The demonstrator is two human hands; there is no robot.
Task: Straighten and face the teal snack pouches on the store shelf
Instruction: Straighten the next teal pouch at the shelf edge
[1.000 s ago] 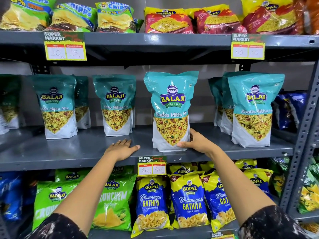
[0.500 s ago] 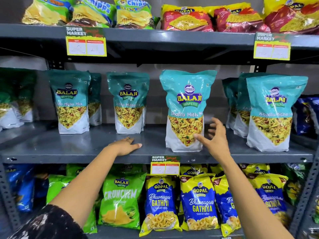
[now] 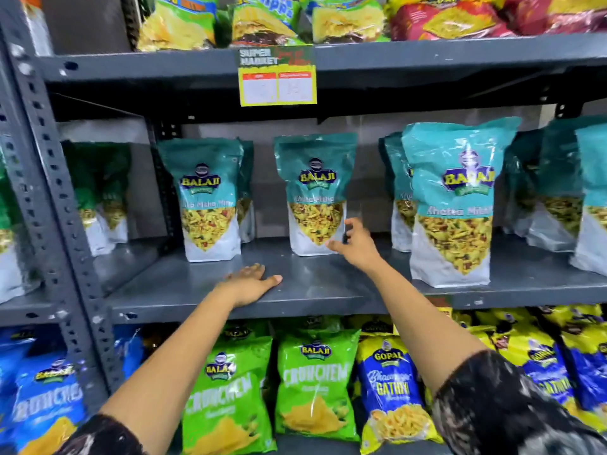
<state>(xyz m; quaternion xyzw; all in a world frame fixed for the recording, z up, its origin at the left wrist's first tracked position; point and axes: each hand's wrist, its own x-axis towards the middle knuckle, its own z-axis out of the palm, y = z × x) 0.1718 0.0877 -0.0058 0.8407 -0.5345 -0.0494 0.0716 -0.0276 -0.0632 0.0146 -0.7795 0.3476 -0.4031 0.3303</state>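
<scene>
Several teal Balaji snack pouches stand upright on the grey middle shelf. One pouch stands forward near the front edge at the right. Another pouch stands further back in the middle, and a third pouch stands to its left. My right hand hovers with fingers spread at the lower right corner of the middle pouch; whether it touches is unclear. My left hand lies flat, palm down, on the shelf's front edge and holds nothing.
More teal pouches stand behind and to the far right and in the left bay. A perforated grey upright divides the bays. A price tag hangs from the upper shelf. Green and blue snack bags fill the shelf below.
My right hand has let go of the forward pouch and moved left to the middle pouch further back. The view has swung left. My left hand stays on the shelf edge.
</scene>
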